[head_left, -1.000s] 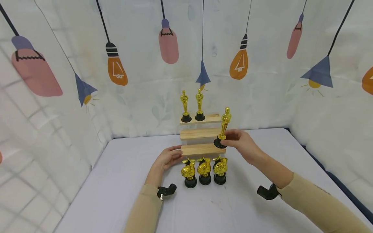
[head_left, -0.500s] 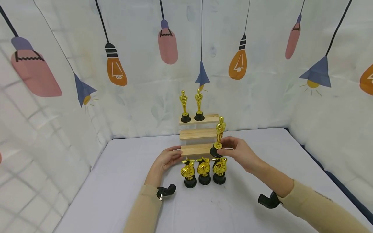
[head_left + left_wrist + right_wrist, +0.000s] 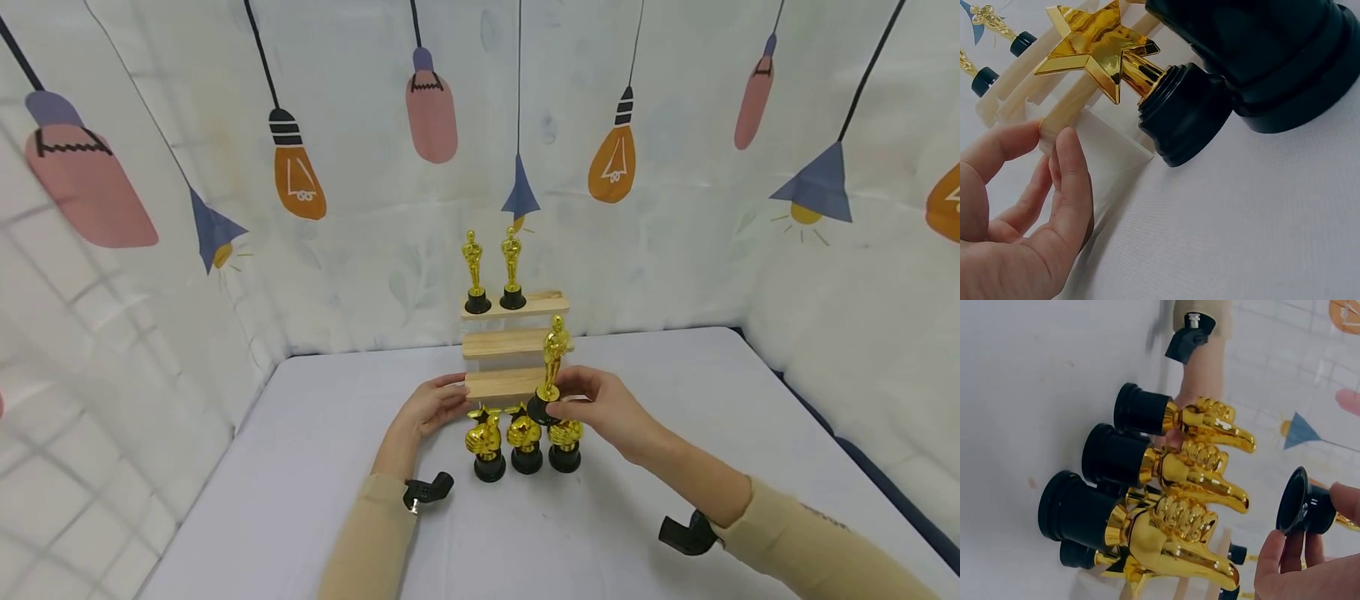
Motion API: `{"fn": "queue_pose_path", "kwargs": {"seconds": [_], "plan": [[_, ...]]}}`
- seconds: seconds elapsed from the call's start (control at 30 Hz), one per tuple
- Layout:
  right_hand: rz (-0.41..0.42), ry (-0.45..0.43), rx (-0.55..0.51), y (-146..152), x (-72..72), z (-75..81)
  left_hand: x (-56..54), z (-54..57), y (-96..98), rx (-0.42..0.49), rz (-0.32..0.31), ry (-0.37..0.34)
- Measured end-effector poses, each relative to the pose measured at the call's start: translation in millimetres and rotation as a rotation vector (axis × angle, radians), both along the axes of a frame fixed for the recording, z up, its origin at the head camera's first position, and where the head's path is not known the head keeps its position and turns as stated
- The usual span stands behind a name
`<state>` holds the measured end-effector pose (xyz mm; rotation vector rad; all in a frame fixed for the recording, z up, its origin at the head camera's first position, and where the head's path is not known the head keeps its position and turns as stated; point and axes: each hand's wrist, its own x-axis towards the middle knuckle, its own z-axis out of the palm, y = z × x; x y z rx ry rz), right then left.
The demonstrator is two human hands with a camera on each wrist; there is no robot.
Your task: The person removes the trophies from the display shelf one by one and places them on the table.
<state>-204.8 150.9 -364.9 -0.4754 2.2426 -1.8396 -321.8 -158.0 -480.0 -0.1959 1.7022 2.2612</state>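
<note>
My right hand [image 3: 603,408] holds a gold statuette trophy [image 3: 553,354] upright by its black base, in front of the stepped wooden rack's lowest board [image 3: 498,384]. The right wrist view shows the underside of this black base [image 3: 1297,503] at my fingertips. My left hand [image 3: 431,407] pinches the left end of that board, which shows as a wooden end [image 3: 1063,122] between the fingers in the left wrist view. Two more statuettes stand on the top board, one at the left [image 3: 474,271] and one near the middle [image 3: 512,268]. The middle and lowest boards carry nothing.
Three thumbs-up trophies [image 3: 525,446] stand in a row before the rack. Behind them are star trophies [image 3: 1100,50], partly hidden. A white cloth covers the table [image 3: 337,467], with a lamp-patterned curtain [image 3: 360,250] behind it.
My right hand has brought the statuette down, left and toward me, from beside the lowest board's right end to above the thumbs-up trophies. My left hand stays at the board's end.
</note>
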Motion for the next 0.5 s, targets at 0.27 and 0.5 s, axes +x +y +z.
{"fn": "queue_pose_path", "kwargs": {"seconds": [0.27, 0.5], "plan": [[0.021, -0.02, -0.009, -4, 6.9, -5.0, -0.2, -0.7, -0.6, -0.012, -0.003, 0.007], [0.058, -0.013, 0.011, -9, 14.7, -11.1, 0.5, 1.5, -0.2, -0.009, 0.0, -0.004]]}}
